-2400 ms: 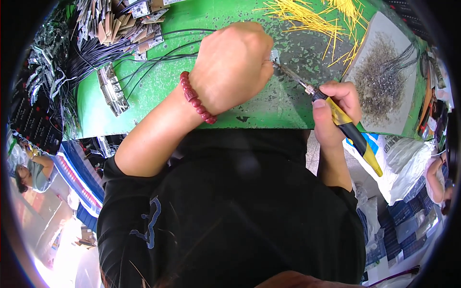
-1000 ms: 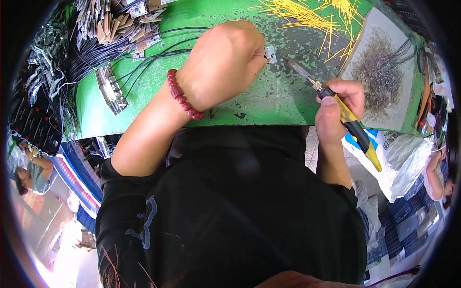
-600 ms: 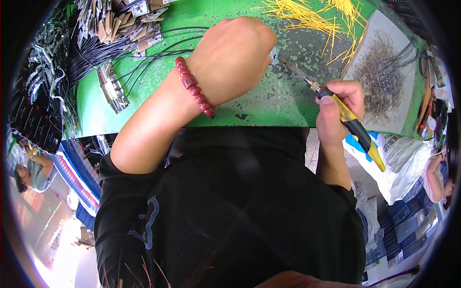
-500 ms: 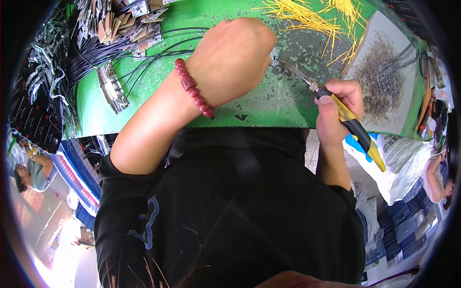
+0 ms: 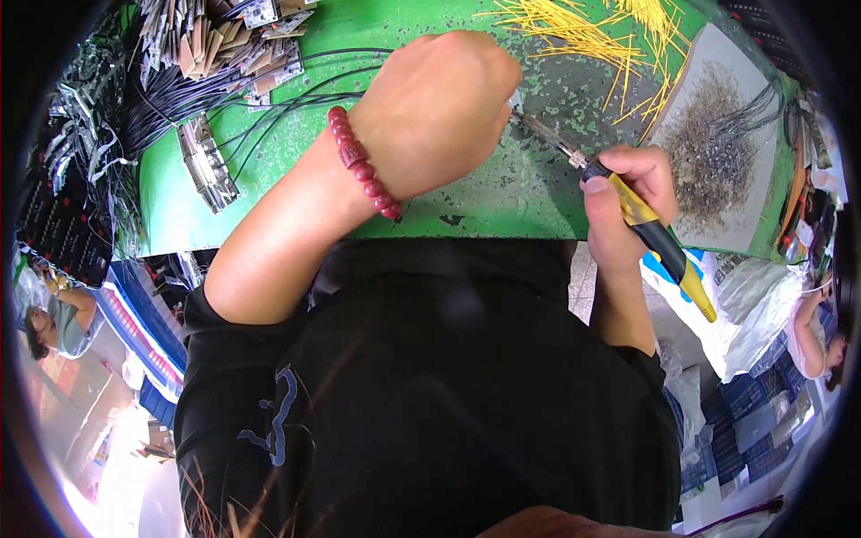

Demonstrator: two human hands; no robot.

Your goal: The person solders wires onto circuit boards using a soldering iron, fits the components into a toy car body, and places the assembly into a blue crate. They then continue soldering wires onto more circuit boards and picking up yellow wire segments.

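Note:
My right hand (image 5: pixel 632 202) grips a yellow and black soldering iron (image 5: pixel 659 242). Its metal tip points up and left, close beside the fingers of my left hand. Curled over the green tabletop (image 5: pixel 430 206), my left hand (image 5: pixel 439 108) shows only its back, and its fingers are bent out of sight. A small pale bit (image 5: pixel 514 100) peeks out at the edge of that hand, too hidden to name. Black wires (image 5: pixel 314 99) run from the left toward the hand and pass behind it. A red bead bracelet (image 5: pixel 363 170) circles my left wrist.
Small circuit boards with black wires (image 5: pixel 215 45) pile up at the far left, near a metal fixture (image 5: pixel 206 166). Loose yellow wires (image 5: pixel 574 36) lie at the far right. A grey-white sheet (image 5: pixel 717 134) holds dark debris. Other people sit at both sides.
The soldering iron has shifted slightly left and up with my right hand, its tip closer to my left hand. My left hand has barely moved.

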